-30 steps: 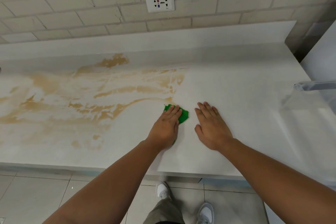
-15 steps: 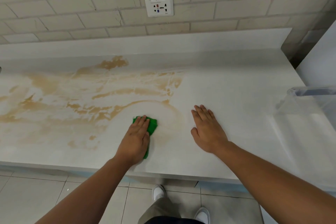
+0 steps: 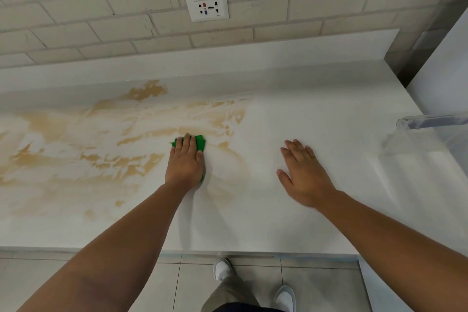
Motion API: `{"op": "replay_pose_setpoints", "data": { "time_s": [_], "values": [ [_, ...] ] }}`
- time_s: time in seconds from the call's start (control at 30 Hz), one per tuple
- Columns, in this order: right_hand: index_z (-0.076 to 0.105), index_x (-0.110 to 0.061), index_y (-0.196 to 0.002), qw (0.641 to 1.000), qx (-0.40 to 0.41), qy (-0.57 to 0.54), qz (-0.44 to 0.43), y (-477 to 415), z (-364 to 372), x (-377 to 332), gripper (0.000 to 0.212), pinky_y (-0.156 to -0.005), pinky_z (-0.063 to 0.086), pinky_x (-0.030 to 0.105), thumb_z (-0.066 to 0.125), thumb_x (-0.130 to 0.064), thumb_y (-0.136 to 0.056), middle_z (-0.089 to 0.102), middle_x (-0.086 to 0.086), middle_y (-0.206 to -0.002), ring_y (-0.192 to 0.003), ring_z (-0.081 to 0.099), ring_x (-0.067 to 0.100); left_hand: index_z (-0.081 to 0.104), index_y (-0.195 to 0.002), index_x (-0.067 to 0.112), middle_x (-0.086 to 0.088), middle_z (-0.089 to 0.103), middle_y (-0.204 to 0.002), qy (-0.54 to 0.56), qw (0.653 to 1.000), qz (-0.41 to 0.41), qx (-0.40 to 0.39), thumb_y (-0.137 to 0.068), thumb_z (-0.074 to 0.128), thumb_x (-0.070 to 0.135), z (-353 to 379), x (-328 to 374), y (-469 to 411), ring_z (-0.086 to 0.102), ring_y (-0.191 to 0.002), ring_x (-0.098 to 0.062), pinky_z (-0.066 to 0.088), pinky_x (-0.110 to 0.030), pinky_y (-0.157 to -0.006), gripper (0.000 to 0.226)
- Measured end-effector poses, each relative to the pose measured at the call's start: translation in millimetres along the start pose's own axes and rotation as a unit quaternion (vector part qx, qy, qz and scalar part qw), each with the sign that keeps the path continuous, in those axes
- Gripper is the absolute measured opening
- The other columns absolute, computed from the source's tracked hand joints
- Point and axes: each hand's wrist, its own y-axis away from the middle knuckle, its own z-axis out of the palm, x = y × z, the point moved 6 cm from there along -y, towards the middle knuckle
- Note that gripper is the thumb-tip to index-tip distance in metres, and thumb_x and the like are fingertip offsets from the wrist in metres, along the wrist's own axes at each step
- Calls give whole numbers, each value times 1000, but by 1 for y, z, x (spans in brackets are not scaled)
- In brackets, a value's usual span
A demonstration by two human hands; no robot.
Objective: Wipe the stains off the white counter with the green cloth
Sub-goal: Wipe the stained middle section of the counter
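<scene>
Left hand is pressing flat, fingers straight and together, on the green cloth on the white counter. Brown stains are spreading to its left. Right hand is resting flat, fingers extended, with a clear container lying beyond it.

Bright green cloth on a white table smeared with tan-brown stains, beneath a beige brick-patterned wall bearing a white socket

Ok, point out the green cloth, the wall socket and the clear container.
green cloth (image 3: 200, 141), head view, its exposed upper-right corner.
wall socket (image 3: 207, 6), head view, middle of its faceplate.
clear container (image 3: 435, 120), head view, its rim.
</scene>
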Motion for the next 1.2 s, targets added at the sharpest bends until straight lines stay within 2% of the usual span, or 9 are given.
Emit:
{"op": "replay_pose_setpoints", "data": {
  "time_s": [0.23, 0.47, 0.73, 1.03, 1.2],
  "values": [
    [36, -4, -147, 1000, 8, 8, -4, 3, 3, 0, 66, -122, 15, 47, 25, -48, -98, 25, 13, -160, -150, 15, 28, 16, -155, 16, 2, 8, -163, 45, 990, 131, -15, -100, 18, 34, 10, 59, -13, 0, -151, -14, 0, -31, -122, 59],
    [32, -5, -150, 1000, -1, 14, -4, 5, 2, 0, 71, -122, 13, 46, 18, -47, -95, 21, 13, -161, -150, 11, 27, 23, -154, 19, 4, 16, -162, 66, 964, 253, -39, -98, 21, 30, 27, 112, 11, 5, -150, -11, 3, -30, -123, 57],
    [25, -7, -153, 1000, -13, 18, -3, 5, 3, 0, 75, -123, 7, 43, 11, -46, -90, 14, 10, -163, -151, 5, 24, 30, -152, 16, 4, 22, -160, 79, 928, 359, -61, -97, 25, 28, 29, 117, 72, 7, -150, -9, 7, -33, -123, 56],
    [21, -8, -154, 999, -27, 31, 1, 5, 4, -1, 78, -123, 5, 42, 7, -48, -88, 9, 9, -164, -152, 1, 23, 32, -151, 16, 5, 22, -160, 70, 929, 361, -39, -100, 32, 23, 19, 66, 124, 8, -150, -8, 6, -30, -123, 51],
    [19, -9, -155, 999, -32, 37, 2, 6, 6, 0, 69, -123, 4, 42, 17, -44, -96, 6, 8, -165, -152, -2, 22, 26, -153, 19, 6, 14, -161, 54, 969, 240, -7, -98, 23, 33, 13, 9, 120, 6, -150, -10, -2, -23, -121, 56]
  ]
}}
